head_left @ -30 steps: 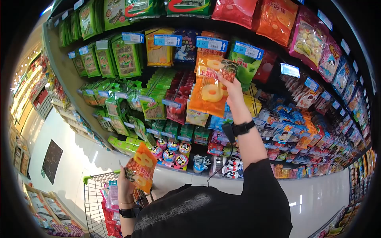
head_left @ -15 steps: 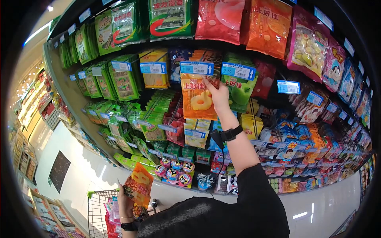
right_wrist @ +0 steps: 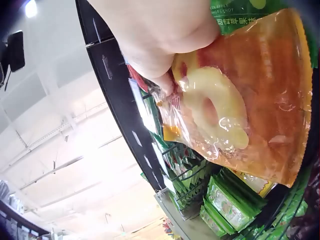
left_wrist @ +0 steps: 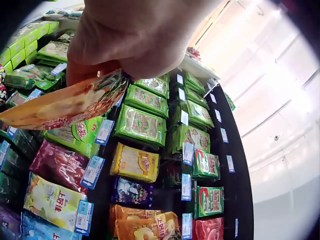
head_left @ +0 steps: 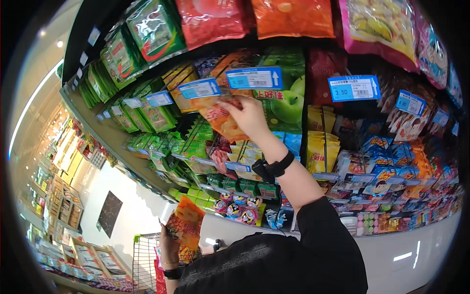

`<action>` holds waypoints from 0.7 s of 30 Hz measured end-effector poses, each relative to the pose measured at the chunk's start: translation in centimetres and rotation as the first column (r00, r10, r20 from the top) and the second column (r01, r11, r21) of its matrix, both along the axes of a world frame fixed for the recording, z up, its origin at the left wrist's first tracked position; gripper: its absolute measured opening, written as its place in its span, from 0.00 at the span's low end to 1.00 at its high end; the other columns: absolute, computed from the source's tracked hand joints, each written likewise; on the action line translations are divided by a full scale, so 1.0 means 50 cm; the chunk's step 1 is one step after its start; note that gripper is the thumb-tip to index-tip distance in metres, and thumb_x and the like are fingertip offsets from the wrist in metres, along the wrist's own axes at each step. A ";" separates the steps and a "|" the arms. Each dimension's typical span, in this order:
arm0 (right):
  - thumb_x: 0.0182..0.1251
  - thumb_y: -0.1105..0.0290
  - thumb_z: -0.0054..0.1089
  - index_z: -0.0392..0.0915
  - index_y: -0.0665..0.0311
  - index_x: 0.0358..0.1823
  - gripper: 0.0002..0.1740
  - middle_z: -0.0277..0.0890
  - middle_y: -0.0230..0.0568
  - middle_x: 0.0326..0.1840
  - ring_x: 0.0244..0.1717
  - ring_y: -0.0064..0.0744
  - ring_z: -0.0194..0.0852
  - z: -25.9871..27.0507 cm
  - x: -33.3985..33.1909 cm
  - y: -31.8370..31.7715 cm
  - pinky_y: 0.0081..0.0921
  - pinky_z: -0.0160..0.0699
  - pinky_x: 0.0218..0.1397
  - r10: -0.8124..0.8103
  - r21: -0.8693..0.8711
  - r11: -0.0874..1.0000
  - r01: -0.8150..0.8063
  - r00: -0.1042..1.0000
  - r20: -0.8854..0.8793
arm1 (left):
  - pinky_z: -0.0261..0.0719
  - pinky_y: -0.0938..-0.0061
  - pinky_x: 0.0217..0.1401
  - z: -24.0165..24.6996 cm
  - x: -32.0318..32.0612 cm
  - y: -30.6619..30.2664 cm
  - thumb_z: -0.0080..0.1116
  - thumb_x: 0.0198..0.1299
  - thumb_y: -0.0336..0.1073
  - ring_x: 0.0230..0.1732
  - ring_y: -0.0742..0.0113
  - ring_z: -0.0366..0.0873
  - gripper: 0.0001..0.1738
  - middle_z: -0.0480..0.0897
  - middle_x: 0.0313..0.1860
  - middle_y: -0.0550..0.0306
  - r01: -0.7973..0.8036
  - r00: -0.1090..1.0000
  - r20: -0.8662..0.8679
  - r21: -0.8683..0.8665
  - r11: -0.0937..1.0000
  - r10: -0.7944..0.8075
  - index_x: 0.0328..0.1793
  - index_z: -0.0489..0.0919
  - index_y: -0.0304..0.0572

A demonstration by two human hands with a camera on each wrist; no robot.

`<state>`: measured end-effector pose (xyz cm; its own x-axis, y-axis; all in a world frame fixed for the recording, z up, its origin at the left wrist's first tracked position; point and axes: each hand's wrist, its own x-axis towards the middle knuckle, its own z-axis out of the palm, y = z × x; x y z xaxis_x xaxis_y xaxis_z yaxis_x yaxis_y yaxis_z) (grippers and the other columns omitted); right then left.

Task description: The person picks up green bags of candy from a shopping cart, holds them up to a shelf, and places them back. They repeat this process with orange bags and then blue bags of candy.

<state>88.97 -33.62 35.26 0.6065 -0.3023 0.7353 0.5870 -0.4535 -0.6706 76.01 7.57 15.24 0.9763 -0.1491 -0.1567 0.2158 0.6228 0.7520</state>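
My right hand pinches an orange candy bag with a pineapple-ring picture. The bag tilts just below a blue-and-white price tag on the shelf rack. In the right wrist view, the fingers grip near its edge, and its wide orange face fills the right side. A green apple candy bag hangs close beside it. Lower down, over the shopping cart, my left hand holds a second orange pineapple candy bag. The left wrist view shows that bag nearly edge-on beneath the hand.
Large hanging bags, among them a red one and an orange one, line the row above. Green seaweed packs hang on the left, yellow bags at lower right. Price tags stick out from the racks.
The pineapple bag in my right hand went from in front of the tags to below one, and now tilts sideways. The head view has shifted closer to the shelf. My left hand keeps its bag.
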 end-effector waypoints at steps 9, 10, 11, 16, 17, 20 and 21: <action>0.54 0.65 0.64 0.79 0.64 0.38 0.13 0.79 0.46 0.31 0.32 0.45 0.78 0.016 0.025 0.000 0.32 0.74 0.37 0.032 0.164 0.983 -0.076 0.965 0.261 | 0.64 0.57 0.65 0.035 -0.015 -0.089 0.31 0.70 0.52 0.63 0.53 0.67 0.30 0.68 0.64 0.48 -0.050 0.999 0.006 0.007 0.999 0.050 0.68 0.60 0.38; 0.54 0.65 0.64 0.79 0.64 0.38 0.13 0.79 0.46 0.31 0.32 0.45 0.78 0.014 0.033 -0.001 0.32 0.74 0.37 0.044 0.168 0.982 -0.089 0.965 0.257 | 0.64 0.57 0.65 0.036 -0.019 -0.097 0.31 0.70 0.52 0.63 0.53 0.67 0.30 0.67 0.64 0.48 -0.029 1.000 0.010 0.019 0.999 0.029 0.68 0.60 0.37; 0.54 0.66 0.64 0.79 0.64 0.38 0.12 0.79 0.45 0.31 0.32 0.43 0.78 0.012 0.048 -0.004 0.32 0.74 0.37 0.086 0.160 0.978 -0.133 0.959 0.269 | 0.64 0.57 0.65 0.038 -0.023 -0.101 0.31 0.70 0.52 0.63 0.53 0.67 0.30 0.67 0.64 0.48 -0.009 1.000 0.012 0.030 0.999 0.008 0.68 0.60 0.37; 0.53 0.67 0.65 0.78 0.63 0.39 0.13 0.80 0.45 0.33 0.32 0.42 0.79 0.013 0.039 -0.002 0.31 0.74 0.35 0.131 0.151 0.978 -0.145 0.986 0.102 | 0.66 0.59 0.64 0.039 -0.032 -0.100 0.31 0.70 0.52 0.61 0.54 0.69 0.31 0.69 0.62 0.46 -0.085 0.996 0.014 0.069 0.994 0.085 0.65 0.62 0.32; 0.53 0.67 0.65 0.78 0.63 0.39 0.13 0.80 0.45 0.33 0.32 0.42 0.79 0.014 0.039 -0.002 0.31 0.74 0.35 0.136 0.144 0.978 -0.150 0.985 0.104 | 0.66 0.59 0.64 0.041 -0.034 -0.101 0.31 0.70 0.52 0.61 0.54 0.69 0.31 0.69 0.62 0.46 -0.090 0.996 0.016 0.063 0.994 0.089 0.65 0.62 0.32; 0.53 0.65 0.66 0.78 0.63 0.39 0.14 0.80 0.45 0.32 0.31 0.42 0.78 0.009 0.045 0.001 0.30 0.74 0.35 0.118 0.168 0.978 -0.123 0.992 0.044 | 0.65 0.58 0.64 0.045 -0.038 -0.097 0.31 0.70 0.52 0.62 0.54 0.68 0.31 0.69 0.63 0.46 -0.074 0.997 0.026 0.042 0.996 0.073 0.65 0.62 0.32; 0.54 0.62 0.65 0.78 0.65 0.37 0.15 0.79 0.42 0.28 0.29 0.34 0.77 0.006 0.048 0.003 0.27 0.72 0.35 0.097 0.178 0.978 -0.107 0.993 0.064 | 0.65 0.58 0.65 0.046 -0.039 -0.097 0.31 0.70 0.52 0.62 0.53 0.68 0.31 0.68 0.63 0.46 -0.070 0.997 0.027 0.030 0.997 0.070 0.66 0.62 0.32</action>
